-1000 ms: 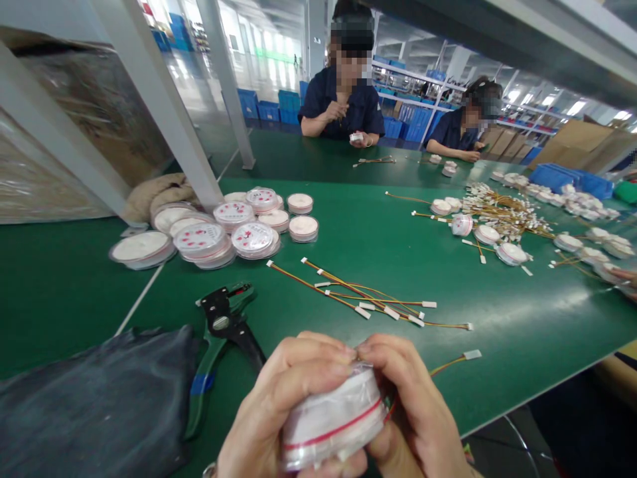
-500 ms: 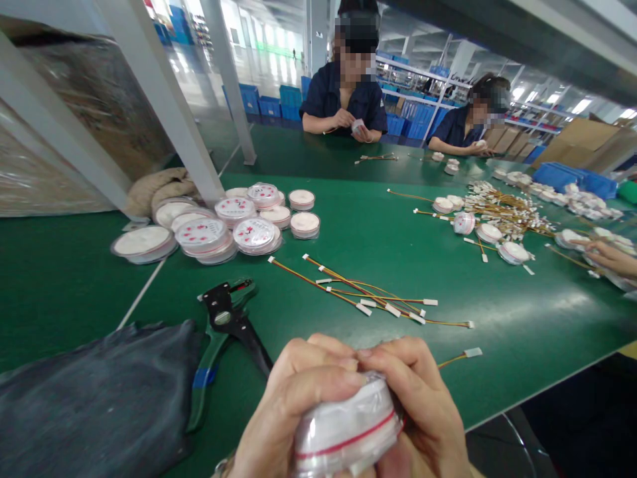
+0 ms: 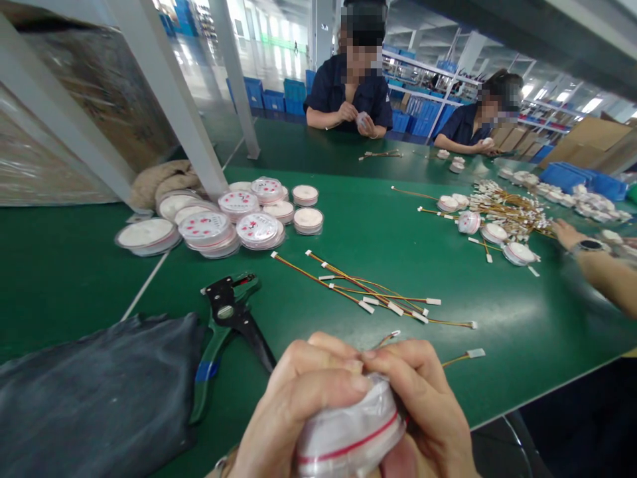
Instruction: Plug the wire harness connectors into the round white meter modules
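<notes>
Low in the view, my left hand [image 3: 308, 405] and my right hand [image 3: 418, 398] are both closed around a round white case in clear plastic with a red line [image 3: 353, 431]. My fingertips and thumbs meet at its upper edge, and the case is tilted. A short wire end with a white connector [image 3: 395, 333] shows just beyond my fingertips. Farther out on the green table lie several thin wire leads with white connectors [image 3: 368, 285]. Another lead's white connector [image 3: 476, 353] lies to the right of my right hand.
A green-and-black wire stripper [image 3: 226, 312] and a dark cloth [image 3: 99, 392] lie at left. Stacked round cases [image 3: 206, 229] stand beside a white post [image 3: 174, 99]. A wire pile [image 3: 507, 206] is at right, where a co-worker's hand [image 3: 567, 232] reaches in. Two co-workers [image 3: 348, 93] sit opposite.
A wire end with a white connector now shows above my fingertips. The co-worker's arm at right has reached farther in toward the wire pile. My grip looks nearly the same.
</notes>
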Motion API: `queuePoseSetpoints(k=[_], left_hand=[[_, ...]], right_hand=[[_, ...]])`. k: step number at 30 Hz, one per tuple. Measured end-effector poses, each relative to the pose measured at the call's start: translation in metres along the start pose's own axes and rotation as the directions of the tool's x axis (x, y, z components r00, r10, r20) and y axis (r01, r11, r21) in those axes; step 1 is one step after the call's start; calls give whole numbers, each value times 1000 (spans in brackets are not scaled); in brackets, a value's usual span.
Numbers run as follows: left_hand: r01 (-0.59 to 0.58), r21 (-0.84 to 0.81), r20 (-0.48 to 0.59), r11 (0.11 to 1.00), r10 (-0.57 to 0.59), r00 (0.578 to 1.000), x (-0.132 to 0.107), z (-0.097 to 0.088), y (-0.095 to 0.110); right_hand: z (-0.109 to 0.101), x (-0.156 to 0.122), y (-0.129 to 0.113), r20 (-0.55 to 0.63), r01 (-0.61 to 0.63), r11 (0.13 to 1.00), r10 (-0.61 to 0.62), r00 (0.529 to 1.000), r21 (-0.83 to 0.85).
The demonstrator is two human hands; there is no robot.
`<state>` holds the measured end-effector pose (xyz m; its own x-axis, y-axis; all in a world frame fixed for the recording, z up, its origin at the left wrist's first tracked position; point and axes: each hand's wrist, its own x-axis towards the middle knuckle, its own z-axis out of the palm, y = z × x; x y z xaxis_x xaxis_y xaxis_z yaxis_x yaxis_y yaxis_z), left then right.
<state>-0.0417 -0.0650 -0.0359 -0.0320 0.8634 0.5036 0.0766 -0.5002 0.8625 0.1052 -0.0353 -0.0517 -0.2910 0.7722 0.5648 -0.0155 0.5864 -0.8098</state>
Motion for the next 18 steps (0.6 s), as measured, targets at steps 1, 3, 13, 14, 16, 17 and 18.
queuePoseSetpoints(k=[1,3,13,14,16,17,18], left_hand=[[-23,26,30,999,23,999,2,-1,-2],[-97,80,94,992,89,992,4,-3,-6],[-66,38,148,997,60,987,-4,3,-24],[-77,45,147,996,70,987,-4,3,-24],[-103,60,141,993,94,986,-3,3,-25],[-112,71,132,991,102,986,-2,3,-25],[-118,83,127,990,107,986,-1,2,-25]], right_hand=[[-3,2,-1,40,-16,1000,16,999,7],[-9,7,-2,116,-51,999,49,992,19],[-1,13,-7,5,59,996,-59,998,-70],[1,12,-6,-11,49,997,-49,999,-60],[4,10,-5,-15,10,999,-10,1000,-44],[4,9,-4,-5,-15,999,14,1000,-33],[5,9,-3,7,-32,999,32,999,-20]])
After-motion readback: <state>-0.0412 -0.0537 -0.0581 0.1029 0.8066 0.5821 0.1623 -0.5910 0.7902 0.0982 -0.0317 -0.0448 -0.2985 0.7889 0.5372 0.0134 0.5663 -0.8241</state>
